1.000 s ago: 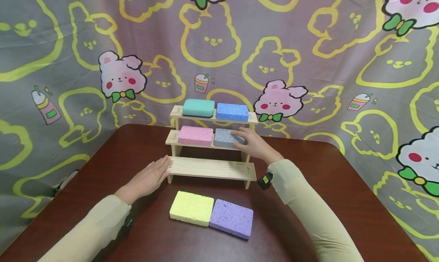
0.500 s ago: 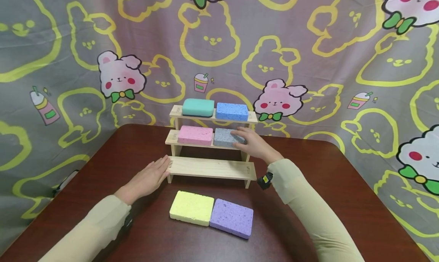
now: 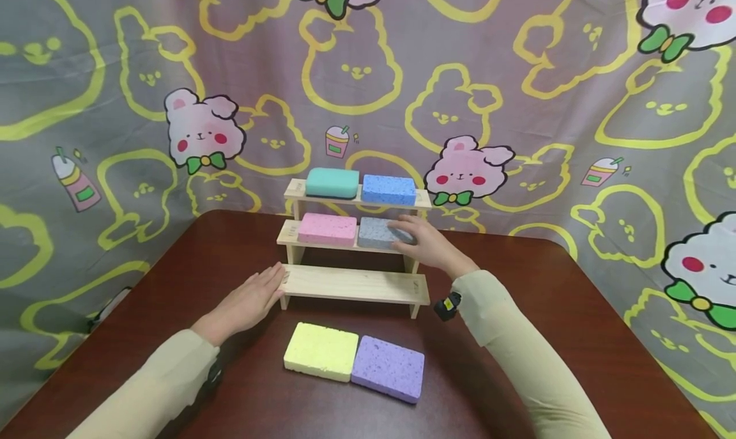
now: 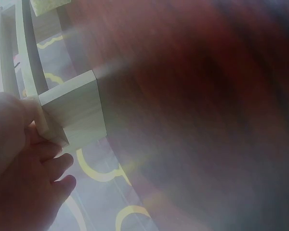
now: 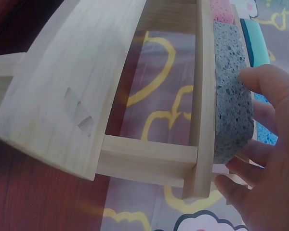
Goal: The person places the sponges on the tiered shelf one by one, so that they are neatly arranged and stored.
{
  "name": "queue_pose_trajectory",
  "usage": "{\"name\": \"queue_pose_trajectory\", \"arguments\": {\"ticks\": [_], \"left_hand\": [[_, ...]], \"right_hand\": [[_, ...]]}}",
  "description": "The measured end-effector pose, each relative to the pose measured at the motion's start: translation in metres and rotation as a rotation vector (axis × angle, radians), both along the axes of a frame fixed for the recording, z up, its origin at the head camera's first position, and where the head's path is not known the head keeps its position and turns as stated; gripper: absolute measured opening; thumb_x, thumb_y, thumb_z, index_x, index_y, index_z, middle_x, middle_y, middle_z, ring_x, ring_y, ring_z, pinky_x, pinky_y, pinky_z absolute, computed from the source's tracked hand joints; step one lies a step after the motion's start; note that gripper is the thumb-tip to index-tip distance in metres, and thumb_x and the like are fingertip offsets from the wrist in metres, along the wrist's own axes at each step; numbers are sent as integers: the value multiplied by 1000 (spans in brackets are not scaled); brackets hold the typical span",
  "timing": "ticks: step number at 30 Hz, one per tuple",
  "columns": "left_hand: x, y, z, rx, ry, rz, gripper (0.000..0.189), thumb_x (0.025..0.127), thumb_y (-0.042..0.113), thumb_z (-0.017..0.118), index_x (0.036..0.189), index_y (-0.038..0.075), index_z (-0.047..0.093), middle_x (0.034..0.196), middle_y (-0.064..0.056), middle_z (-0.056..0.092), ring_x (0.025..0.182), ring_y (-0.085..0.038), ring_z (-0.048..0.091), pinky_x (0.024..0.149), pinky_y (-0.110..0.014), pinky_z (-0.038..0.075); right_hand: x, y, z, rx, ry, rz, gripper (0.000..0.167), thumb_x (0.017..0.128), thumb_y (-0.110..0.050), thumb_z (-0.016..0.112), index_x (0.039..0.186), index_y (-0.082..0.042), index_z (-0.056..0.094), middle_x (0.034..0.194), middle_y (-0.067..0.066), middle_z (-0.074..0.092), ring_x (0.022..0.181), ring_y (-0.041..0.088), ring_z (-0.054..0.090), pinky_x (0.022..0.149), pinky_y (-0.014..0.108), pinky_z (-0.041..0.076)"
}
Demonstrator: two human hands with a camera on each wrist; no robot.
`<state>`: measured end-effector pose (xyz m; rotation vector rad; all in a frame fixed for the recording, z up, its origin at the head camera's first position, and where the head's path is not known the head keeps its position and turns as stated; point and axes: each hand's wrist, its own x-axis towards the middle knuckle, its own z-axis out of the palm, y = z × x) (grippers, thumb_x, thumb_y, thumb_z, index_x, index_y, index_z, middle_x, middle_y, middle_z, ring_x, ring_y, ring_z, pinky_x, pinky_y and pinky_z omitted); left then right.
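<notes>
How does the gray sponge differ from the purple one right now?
The gray sponge rests on the middle tier of the wooden rack; the purple sponge lies on the table in front of it. The right hand grips the gray sponge, while no hand touches the purple sponge. The gray sponge sits beside the pink sponge, the purple sponge beside the yellow sponge. Both lie flat and have pitted surfaces.

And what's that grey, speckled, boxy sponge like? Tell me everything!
The grey, speckled, boxy sponge looks porous, with dark pits and rounded corners. It lies flat on the middle shelf of the pale wooden three-step rack, beside the pink rectangular sponge. The right hand curls around its right end, hiding part of it.
</notes>
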<state>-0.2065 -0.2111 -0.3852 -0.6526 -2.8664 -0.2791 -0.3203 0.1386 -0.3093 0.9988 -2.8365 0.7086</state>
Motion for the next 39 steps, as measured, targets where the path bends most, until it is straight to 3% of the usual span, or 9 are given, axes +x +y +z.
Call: {"name": "queue_pose_trajectory", "arguments": {"ticks": [13,26,39], "left_hand": [[-1,-1,0,-6,8,3,47,95,14,49,132,-14,38,138,-29,34,126,-39,34,102,-51,28],[-1,0,-1,-6,-1,6,47,95,14,48,133,-14,37,138,-29,34,126,-40,34,102,-52,28],[1,-1,0,-2,9,-4,46,95,13,48,132,-14,38,137,-29,35,126,-40,35,101,-52,29]], "right_hand": [[14,17,5,-71,42,44,52,88,-28,64,135,-12,48,145,12,31,133,32,23,101,55,27],[38,31,8,-142,175,122,50,85,-18,67,131,-4,51,140,17,37,130,34,28,100,55,28],[67,34,0,-155,150,157,49,83,-16,70,128,-7,54,137,16,41,127,29,34,99,52,33]]}}
